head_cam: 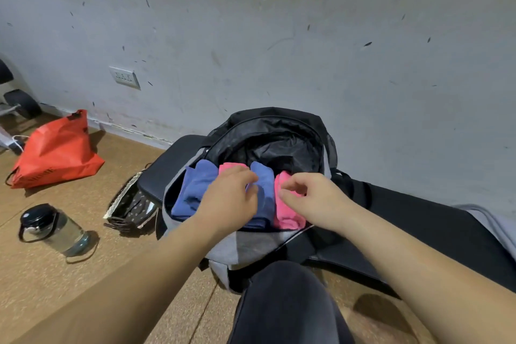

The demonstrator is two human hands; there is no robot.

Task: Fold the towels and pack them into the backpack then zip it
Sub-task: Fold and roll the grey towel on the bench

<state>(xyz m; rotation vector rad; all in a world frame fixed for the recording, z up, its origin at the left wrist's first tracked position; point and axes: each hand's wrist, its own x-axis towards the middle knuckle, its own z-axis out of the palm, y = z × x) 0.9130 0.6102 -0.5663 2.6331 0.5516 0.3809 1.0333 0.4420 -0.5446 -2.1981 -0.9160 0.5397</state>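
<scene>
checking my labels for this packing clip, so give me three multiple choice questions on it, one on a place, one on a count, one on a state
1. Where does the red bag lie?
A. on the floor, left of the backpack
B. inside the backpack
C. on a chair

2. How many folded towels show in the backpack?
A. two
B. four
C. six

3. What state is the backpack's main compartment in?
A. zipped shut
B. open
C. turned inside out

Answers:
1 A: it sits on the brown floor near the wall, well left of the backpack.
2 B: blue, pink, blue and pink stand side by side.
3 B: its top is folded back and the towels show inside.
</scene>
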